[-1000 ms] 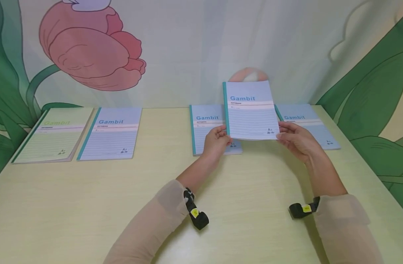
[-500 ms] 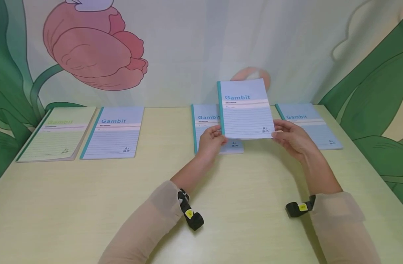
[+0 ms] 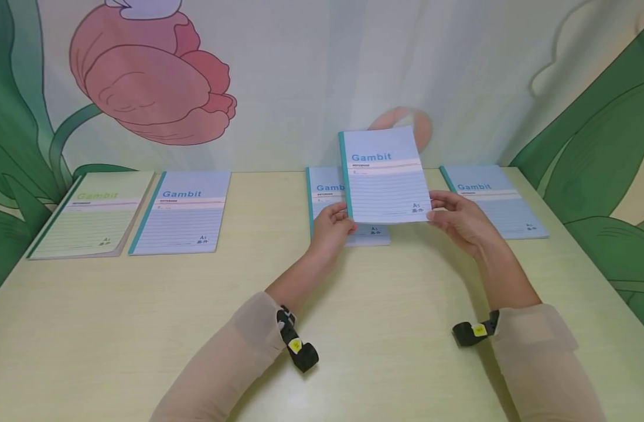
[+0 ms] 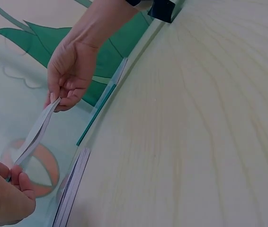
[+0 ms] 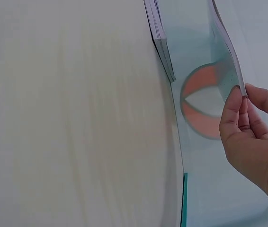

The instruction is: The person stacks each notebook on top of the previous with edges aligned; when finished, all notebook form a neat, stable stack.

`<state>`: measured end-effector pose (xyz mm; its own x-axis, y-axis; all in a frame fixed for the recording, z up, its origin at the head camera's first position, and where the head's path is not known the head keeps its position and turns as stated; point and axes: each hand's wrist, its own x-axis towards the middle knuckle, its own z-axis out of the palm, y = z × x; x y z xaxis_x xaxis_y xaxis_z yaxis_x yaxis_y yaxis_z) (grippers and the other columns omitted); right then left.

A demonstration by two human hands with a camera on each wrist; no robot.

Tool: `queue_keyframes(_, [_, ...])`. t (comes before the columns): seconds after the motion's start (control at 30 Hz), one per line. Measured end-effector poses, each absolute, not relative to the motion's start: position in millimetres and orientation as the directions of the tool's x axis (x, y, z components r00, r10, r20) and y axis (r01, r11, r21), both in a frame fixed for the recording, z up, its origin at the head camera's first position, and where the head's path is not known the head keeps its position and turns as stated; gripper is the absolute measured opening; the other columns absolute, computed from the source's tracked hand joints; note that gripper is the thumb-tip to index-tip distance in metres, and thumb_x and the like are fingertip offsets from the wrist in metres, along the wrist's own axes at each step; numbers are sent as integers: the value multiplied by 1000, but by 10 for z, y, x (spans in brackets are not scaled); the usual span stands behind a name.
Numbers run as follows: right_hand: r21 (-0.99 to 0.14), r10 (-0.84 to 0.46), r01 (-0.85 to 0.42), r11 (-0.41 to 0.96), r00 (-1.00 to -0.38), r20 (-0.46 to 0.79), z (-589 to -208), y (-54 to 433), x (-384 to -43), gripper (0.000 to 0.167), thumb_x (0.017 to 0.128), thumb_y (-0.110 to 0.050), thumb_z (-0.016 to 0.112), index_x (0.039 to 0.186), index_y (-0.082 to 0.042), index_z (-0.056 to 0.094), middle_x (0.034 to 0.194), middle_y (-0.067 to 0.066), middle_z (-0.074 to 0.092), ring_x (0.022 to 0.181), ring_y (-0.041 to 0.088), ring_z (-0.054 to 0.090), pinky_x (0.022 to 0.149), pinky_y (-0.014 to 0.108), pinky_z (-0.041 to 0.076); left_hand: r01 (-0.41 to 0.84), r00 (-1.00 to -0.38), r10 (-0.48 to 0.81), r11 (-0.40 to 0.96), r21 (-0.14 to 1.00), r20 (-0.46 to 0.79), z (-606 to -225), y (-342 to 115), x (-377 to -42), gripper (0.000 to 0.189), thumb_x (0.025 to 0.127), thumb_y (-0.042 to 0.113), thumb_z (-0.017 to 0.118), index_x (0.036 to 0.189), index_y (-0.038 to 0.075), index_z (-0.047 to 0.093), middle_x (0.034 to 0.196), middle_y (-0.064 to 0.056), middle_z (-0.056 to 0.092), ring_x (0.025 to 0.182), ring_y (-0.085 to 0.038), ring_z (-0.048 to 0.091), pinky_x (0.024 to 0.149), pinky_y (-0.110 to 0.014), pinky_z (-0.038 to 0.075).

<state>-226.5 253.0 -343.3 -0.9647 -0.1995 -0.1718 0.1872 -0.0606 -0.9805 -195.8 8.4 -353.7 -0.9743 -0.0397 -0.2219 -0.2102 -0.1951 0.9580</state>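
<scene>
A raised notebook (image 3: 386, 187) is finger-pinched at seven o'clock by the left hand (image 3: 329, 230) and at four by the right hand (image 3: 463, 221).

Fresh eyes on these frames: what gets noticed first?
Probably the raised notebook, pinched near its lower corners by the left hand and right hand, right of centre in the head view. Next, likely the big pink flower on the backdrop, upper left, then the only green notebook, far left on the table.
</scene>
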Motion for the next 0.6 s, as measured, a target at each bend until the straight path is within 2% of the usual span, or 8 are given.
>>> queue_keyframes(0.23, [-984, -203, 174, -27, -965, -165, -3449, 2463, -2273, 44, 86, 9, 56, 126, 1, 41, 106, 10, 45, 89, 18, 52, 78, 19, 48, -213, -974, -37, -163, 963, -222, -3536, 23, -1936, 43, 87, -7, 49, 130, -3, 43, 101, -11, 51, 83, -16, 54, 82, -25, 49])
queue_keyframes(0.47, [-986, -197, 141, 90, -968, -157, -3453, 2399, -2300, 48, 86, 10, 53, 131, 5, 37, 105, 9, 46, 90, 17, 51, 76, 17, 47, -224, -972, -45, -116, 968, -230, -3526, -47, -1915, 43, 88, -6, 49, 130, -2, 43, 103, -11, 54, 84, -17, 55, 83, -26, 49])
queue_keyframes(0.6, [-987, -211, 126, 100, -967, -145, -3452, 2375, -2313, 47, 86, 11, 52, 130, 7, 36, 103, 9, 46, 89, 16, 51, 75, 18, 47, -231, -970, -47, -121, 965, -238, -3532, -81, -1929, 42, 88, -6, 49, 129, -1, 43, 102, -11, 53, 83, -17, 54, 83, -26, 49])
